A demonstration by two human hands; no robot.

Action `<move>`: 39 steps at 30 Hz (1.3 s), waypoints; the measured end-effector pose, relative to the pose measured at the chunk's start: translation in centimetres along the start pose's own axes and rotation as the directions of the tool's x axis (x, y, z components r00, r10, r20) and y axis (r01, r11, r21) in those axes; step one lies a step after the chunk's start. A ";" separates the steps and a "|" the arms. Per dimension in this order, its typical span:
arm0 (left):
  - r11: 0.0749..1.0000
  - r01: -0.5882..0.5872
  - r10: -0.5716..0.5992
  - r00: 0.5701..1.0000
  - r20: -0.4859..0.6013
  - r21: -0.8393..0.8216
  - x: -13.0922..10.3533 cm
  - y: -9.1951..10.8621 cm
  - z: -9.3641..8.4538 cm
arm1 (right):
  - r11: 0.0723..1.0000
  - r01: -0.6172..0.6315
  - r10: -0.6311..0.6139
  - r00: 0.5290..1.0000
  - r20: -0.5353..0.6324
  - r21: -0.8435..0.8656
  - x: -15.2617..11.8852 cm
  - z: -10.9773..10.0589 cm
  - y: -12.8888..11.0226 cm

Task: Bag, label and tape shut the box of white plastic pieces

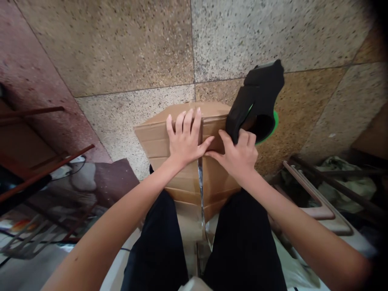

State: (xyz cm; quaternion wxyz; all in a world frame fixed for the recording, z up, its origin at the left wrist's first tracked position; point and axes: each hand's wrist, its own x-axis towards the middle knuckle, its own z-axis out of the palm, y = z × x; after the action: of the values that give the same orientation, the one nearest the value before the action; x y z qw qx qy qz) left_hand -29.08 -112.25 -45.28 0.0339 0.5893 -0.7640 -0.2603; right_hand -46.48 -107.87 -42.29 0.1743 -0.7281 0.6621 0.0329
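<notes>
A brown cardboard box (pixel 184 173) stands between my knees, its top flaps meeting along a centre seam with a dark gap and a shiny strip near me. My left hand (pixel 184 139) lies on the left flap with fingers stretched out and its thumb reaching across the seam. My right hand (pixel 239 155) has its outer fingers curled round a black tape dispenser (pixel 257 95), while its thumb and index finger press on the right flap beside the seam. A green ring edge shows on the dispenser's roll. The dispenser's far end sticks out past the box, over the floor.
Speckled stone floor tiles (pixel 130 44) lie ahead. Rusty metal bars (pixel 48 171) and a grey rack (pixel 33 240) are at the left. On the right are a pale plastic frame (pixel 324 206) and crumpled bags (pixel 345 182).
</notes>
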 end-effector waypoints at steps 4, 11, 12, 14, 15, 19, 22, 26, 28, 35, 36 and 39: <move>0.999 -0.029 0.029 0.999 -0.015 0.014 -0.1 -0.2 0.0 | 0.997 0.066 -0.061 0.993 -0.104 0.049 0.7 -1.0 3.0; 0.984 -0.113 0.127 0.987 -0.097 0.136 -0.1 -0.2 0.0 | 0.928 -0.169 0.299 0.870 -0.392 0.331 6.4 0.1 10.7; 0.982 -0.120 0.136 0.985 -0.106 0.145 -0.1 -0.2 0.0 | 0.893 -0.195 0.356 0.857 -0.372 0.406 7.3 0.7 10.8; 0.982 -0.120 0.136 0.985 -0.106 0.143 -0.1 -0.3 0.0 | 0.824 -0.208 0.392 0.881 -0.266 0.526 8.7 1.7 10.5; 0.984 -0.116 0.131 0.986 -0.101 0.135 -0.1 -0.4 0.0 | 0.798 -0.210 0.377 0.905 -0.197 0.565 9.2 2.1 10.2; 0.985 -0.115 0.127 0.987 -0.096 0.126 -0.1 -0.8 0.0 | 0.741 -0.220 0.316 0.948 -0.041 0.635 9.3 2.7 9.5; 0.975 -0.139 0.161 0.980 -0.118 0.174 -0.2 -1.1 0.0 | 0.725 -0.245 0.331 0.944 -0.014 0.644 9.0 2.6 9.2; 0.957 -0.150 0.175 0.981 -0.084 0.248 -0.4 -1.9 0.1 | 0.783 -0.286 0.331 0.944 0.020 0.552 8.8 2.4 8.4; 0.954 -0.136 0.158 0.985 -0.064 0.269 -0.5 -2.2 0.2 | 0.833 -0.309 0.345 0.938 0.006 0.459 8.7 2.2 8.0; 0.961 -0.154 0.174 0.982 -0.069 0.232 -0.8 -2.2 0.3 | 0.861 -0.397 0.430 0.902 -0.038 0.319 8.2 1.8 7.4; 0.965 -0.156 0.174 0.983 -0.066 0.213 -0.8 -2.2 0.2 | 0.865 -0.401 0.430 0.902 -0.036 0.301 8.2 1.7 7.3; 0.973 -0.160 0.174 0.982 -0.073 0.168 -0.7 -2.0 -0.1 | 0.875 -0.418 0.437 0.899 -0.027 0.245 8.3 1.4 7.2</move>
State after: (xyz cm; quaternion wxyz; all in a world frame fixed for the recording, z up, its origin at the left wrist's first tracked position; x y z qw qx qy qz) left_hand -27.03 -111.97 -45.88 0.0410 0.5345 -0.8273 -0.1679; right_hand -52.24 -115.85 -47.40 0.2195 -0.5389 0.8124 -0.0370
